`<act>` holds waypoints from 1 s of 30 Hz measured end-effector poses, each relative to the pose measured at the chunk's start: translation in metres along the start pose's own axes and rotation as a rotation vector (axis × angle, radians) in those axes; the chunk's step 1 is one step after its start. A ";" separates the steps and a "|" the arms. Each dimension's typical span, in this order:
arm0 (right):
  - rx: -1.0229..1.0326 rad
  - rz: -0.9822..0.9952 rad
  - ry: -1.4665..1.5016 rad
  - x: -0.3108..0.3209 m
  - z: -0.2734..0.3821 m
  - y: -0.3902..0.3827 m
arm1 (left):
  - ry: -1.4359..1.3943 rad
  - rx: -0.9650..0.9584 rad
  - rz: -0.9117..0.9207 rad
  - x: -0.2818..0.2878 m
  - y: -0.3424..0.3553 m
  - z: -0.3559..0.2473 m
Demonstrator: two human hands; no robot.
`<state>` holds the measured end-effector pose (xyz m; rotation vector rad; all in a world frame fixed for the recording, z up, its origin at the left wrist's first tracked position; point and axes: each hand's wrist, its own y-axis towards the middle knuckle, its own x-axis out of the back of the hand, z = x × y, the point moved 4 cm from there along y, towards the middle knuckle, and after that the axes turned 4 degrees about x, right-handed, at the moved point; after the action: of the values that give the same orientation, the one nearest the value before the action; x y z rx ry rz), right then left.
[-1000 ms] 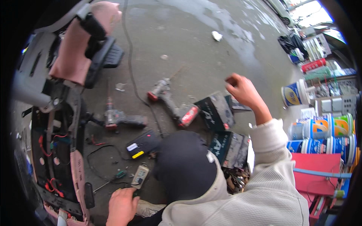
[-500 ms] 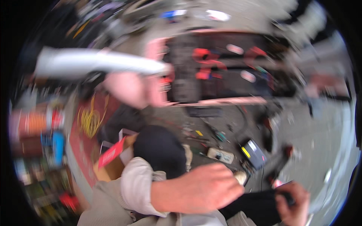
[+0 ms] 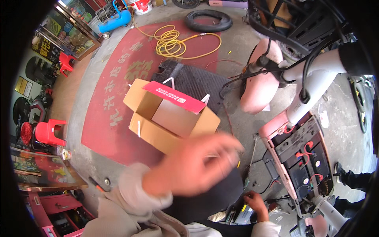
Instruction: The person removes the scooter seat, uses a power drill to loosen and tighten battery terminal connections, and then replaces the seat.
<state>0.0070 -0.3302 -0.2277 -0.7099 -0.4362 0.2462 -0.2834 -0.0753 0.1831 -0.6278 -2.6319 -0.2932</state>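
Note:
My left hand [image 3: 193, 164] is raised over my dark-clad knee [image 3: 213, 199], in front of the open cardboard box [image 3: 148, 125]. It is blurred, its fingers curled in toward the thumb; whatever they may hold does not show. The box has a red flap and a bare brown inside. Low on the right, my right hand [image 3: 256, 203] has bent fingers beside a dark device with a yellow label [image 3: 244, 215]; what is in its grip is hidden. An electric scooter with a pink deck frame [image 3: 272, 158] lies opened at the right, red connectors and black batteries showing.
Behind the box lie a black ribbed mat [image 3: 193, 79], a coiled yellow hose [image 3: 169, 45] and a black tyre [image 3: 209, 20] on a red mat [image 3: 94, 130]. Red stools [image 3: 51, 132] and a pink drawer cabinet [image 3: 59, 203] stand left. Another person's legs [image 3: 353, 183] are at far right.
My view has swung left, bringing the box and yellow hose to the middle and the scooter to the right. My left hand is now higher, over the box's near edge.

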 end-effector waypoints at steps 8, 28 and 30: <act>-0.001 -0.161 -0.013 0.009 0.060 -0.053 | 1.166 -0.019 0.682 -0.037 0.145 0.313; 0.082 -0.330 -0.211 0.044 0.180 -0.038 | 0.708 0.267 1.825 -0.002 -0.076 0.510; -0.035 -0.353 -0.201 0.051 0.171 -0.046 | 0.677 -0.033 1.199 -0.058 0.069 0.395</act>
<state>-0.0246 -0.2475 -0.0665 -0.6326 -0.7494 -0.0239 -0.3402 0.0790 -0.1872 -1.6071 -1.2969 -0.1224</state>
